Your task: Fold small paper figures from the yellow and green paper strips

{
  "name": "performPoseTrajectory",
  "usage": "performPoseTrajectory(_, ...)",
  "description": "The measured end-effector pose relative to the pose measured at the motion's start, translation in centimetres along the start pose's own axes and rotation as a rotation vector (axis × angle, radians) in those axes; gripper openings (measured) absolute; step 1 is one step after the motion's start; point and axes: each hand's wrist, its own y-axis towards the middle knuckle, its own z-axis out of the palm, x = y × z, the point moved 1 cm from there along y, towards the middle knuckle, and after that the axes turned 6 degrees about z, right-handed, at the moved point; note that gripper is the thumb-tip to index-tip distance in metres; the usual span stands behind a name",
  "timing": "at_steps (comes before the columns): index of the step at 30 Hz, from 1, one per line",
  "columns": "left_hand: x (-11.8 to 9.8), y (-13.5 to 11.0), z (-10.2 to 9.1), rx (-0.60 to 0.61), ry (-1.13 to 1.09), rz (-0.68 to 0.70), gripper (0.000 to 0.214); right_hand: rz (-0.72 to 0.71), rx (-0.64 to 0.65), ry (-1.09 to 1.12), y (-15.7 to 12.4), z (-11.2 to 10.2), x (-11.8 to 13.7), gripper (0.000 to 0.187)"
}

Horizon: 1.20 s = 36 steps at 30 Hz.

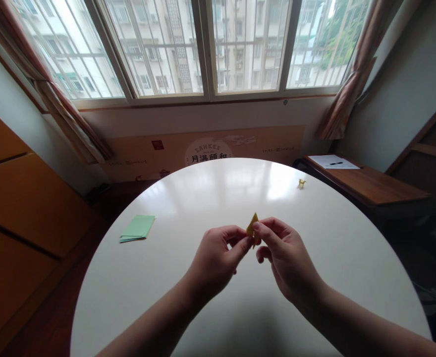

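Above the round white table (188, 292), my left hand (215, 259) and my right hand (285, 258) meet at their fingertips. Both pinch a small folded piece of yellow paper (252, 224), whose pointed tip sticks up between the thumbs. Most of the paper is hidden by the fingers. A finished small yellow folded paper figure (301, 183) stands on the table at the far right, well away from both hands.
A stack of light green paper sheets (138, 228) lies on the table's left side. A dark wooden side table (374, 184) with a white sheet and pen (333, 162) stands at the right. Wooden cabinets (21, 208) line the left; windows fill the far wall.
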Motion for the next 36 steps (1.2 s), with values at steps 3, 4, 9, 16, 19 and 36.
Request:
performPoseTrajectory(3,0.19,0.05,0.08,0.021,-0.001,-0.008,0.033,-0.005,-0.009,0.005,0.13,-0.04,0.14,0.017)
performPoseTrajectory(4,0.22,0.06,0.09,0.026,0.001,-0.011,0.033,-0.006,-0.012,0.008,0.18,-0.06,0.16,0.017)
performPoseTrajectory(9,0.24,0.01,0.05,0.021,0.005,-0.02,0.032,0.0,-0.015,0.013,0.31,-0.1,0.06,0.018)
performPoseTrajectory(16,0.2,0.1,0.46,0.108,-0.1,-0.022,0.035,-0.013,0.006,0.025,0.28,-0.09,-0.13,0.018)
performPoseTrajectory(19,0.28,0.37,0.73,0.162,-0.19,-0.054,0.035,-0.011,0.04,0.036,0.17,-0.02,-0.14,0.018)
performPoseTrajectory(36,-0.06,0.34,0.41,0.179,-0.343,-0.072,0.035,0.028,0.141,-0.098,0.35,-0.1,0.75,0.023)
